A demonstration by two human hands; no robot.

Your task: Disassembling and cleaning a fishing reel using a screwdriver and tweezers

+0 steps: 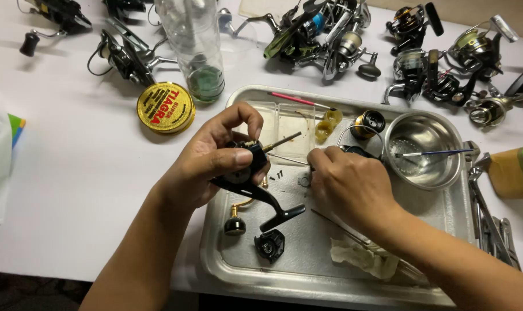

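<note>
Pinched in left hand: black reel body, shaft exposed.

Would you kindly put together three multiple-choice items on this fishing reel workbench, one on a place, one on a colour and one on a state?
1. Where does the steel bowl stand?
A. on the metal tray
B. on the white table left of the tray
C. on the round tin

2. What colour is the round tin?
A. blue
B. yellow
C. white

3. What is the left hand doing?
A. lying flat and empty
B. gripping the clear bottle
C. holding a black reel body above the tray

Answers:
1 A, the bowl sits in the tray's right part.
2 B, its lid is yellow with red print.
3 C, thumb and fingers clasp the reel body while the right hand works beside it.
</note>
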